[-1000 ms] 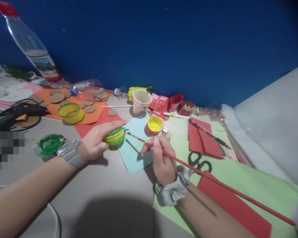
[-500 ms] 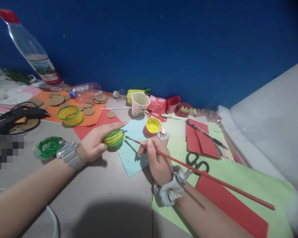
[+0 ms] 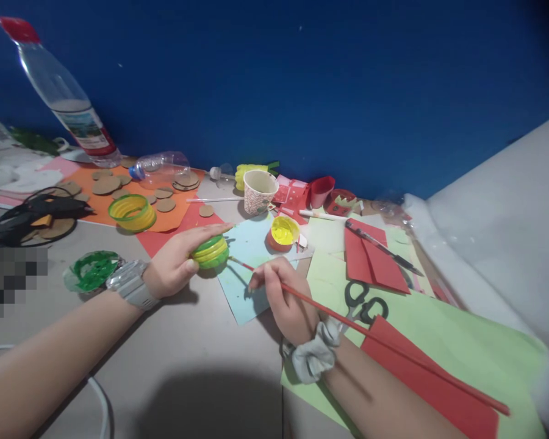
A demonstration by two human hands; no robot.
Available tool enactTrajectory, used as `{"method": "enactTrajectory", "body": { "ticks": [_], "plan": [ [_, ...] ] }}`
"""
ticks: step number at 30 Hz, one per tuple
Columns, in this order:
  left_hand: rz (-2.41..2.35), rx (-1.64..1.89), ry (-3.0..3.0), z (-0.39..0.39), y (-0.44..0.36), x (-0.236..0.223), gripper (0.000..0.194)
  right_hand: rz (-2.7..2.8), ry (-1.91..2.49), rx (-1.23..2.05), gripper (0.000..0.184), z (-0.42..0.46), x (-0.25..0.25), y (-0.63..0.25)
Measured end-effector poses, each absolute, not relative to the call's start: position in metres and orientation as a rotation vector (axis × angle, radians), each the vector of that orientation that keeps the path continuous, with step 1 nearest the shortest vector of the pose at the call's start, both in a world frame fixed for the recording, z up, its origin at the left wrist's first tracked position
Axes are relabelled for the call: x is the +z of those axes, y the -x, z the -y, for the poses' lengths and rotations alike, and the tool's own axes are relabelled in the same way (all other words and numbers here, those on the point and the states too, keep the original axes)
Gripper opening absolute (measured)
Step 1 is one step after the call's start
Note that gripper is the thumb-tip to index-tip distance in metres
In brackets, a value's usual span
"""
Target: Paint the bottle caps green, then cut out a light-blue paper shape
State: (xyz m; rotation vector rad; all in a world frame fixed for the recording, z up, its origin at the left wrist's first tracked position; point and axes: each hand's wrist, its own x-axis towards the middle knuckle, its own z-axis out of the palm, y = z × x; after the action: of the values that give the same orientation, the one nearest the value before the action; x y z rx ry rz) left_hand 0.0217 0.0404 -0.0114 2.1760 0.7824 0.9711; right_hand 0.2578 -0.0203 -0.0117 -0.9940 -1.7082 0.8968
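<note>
Head view. Desk (image 3: 187,360), items as follows.

L hand (image 3: 171,262): part-curled, fingers stretched along far/upper side of 1 striped plastic piece (image 3: 210,253) (grn/yel), thumb at its near L side; has hold of it. Piece sits on desk by blue paper (image 3: 242,305).

R hand (image 3: 288,292): closed in pen-type pinch on 1 paintbrush (image 3: 370,334), red, long. Long axis runs far-L (bristles) to near-R (handle end). Bristle tip just beside R side of piece; contact, can't tell.

Key relation: piece lies L & slightly far of R hand; L hand nearer, on it; brush spans gap.

Nearby: paint pot (image 3: 278,245), yel paint, far of R hand; scissors (image 3: 363,311), to R; paint dish (image 3: 68,280), grn paint, by L wrist; yel/grn ring (image 3: 135,225), far-L; paper cup (image 3: 258,198), far ctr.
</note>
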Motion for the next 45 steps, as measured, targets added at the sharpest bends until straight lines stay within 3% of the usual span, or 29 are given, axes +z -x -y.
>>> {"method": "enactTrajectory", "body": {
  "ticks": [6, 11, 15, 19, 24, 39, 45],
  "plan": [
    [-0.833, 0.943, -2.151, -0.039, -0.021, -0.01, 0.084, 1.723, 0.846, 0.898, 0.018, 0.023, -0.013, -0.258],
    [-0.865, 0.92, -2.136, -0.039, -0.022, -0.01, 0.086, 1.672, 1.047, 0.837, 0.02, 0.022, -0.013, -0.256],
    [-0.865, 0.93, -2.133, -0.039, -0.021, -0.011, 0.084, 1.682, 0.901, 0.872, 0.02, 0.02, -0.012, -0.256],
    [-0.863, 0.932, -2.149, -0.039, -0.021, -0.01, 0.083, 1.721, 1.068, 0.899, 0.021, 0.019, -0.012, -0.257],
    [-0.864, 0.935, -2.148, -0.038, -0.022, -0.009, 0.083, 1.673, 0.94, 0.914, 0.018, 0.019, -0.013, -0.258],
    [-0.768, 0.931, -2.261, -0.039, -0.02, -0.01, 0.08, 1.636, 1.096, 0.836, 0.025, 0.016, -0.009, -0.254],
    [-0.686, 0.629, -2.653, -0.033, -0.018, -0.002, 0.097, 1.321, 0.97, 0.763, 0.029, 0.012, -0.017, -0.253]
  ]
}}
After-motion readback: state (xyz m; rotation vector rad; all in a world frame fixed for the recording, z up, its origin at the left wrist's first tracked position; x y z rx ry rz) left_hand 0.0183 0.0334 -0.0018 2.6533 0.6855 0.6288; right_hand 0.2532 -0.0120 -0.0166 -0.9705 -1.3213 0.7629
